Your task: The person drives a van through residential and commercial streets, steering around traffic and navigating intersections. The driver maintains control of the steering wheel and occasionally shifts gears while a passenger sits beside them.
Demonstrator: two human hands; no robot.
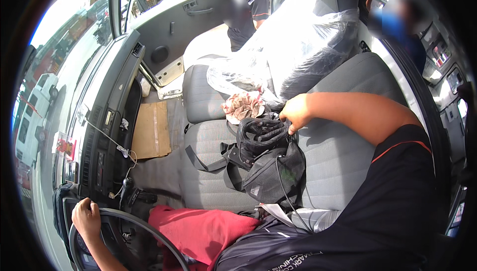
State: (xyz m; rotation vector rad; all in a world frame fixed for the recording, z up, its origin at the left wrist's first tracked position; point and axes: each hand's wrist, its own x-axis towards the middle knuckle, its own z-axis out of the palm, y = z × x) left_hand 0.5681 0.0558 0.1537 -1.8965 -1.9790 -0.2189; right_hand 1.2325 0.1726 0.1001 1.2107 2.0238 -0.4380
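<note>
My left hand point(87, 219) is closed round the top of the black steering wheel point(149, 230) at the lower left. My right arm stretches across the seat, and my right hand point(297, 112) grips the upper edge of a black mesh bag point(275, 175), its fingertips partly hidden. The bag lies on the grey seat with its straps point(203, 160) spread to the left and a thin cord hanging from it. Just beyond it sits a crumpled, pinkish-beige cloth point(243, 106). What is inside the bag cannot be made out.
Clear plastic wrap point(308, 42) covers a seatback. One person point(248, 10) is by the open far door point(174, 30); another person point(397, 27) is behind at the right. Flattened cardboard point(151, 129) lies on the floor near a gear lever point(128, 186). Red cloth point(203, 231) covers my lap.
</note>
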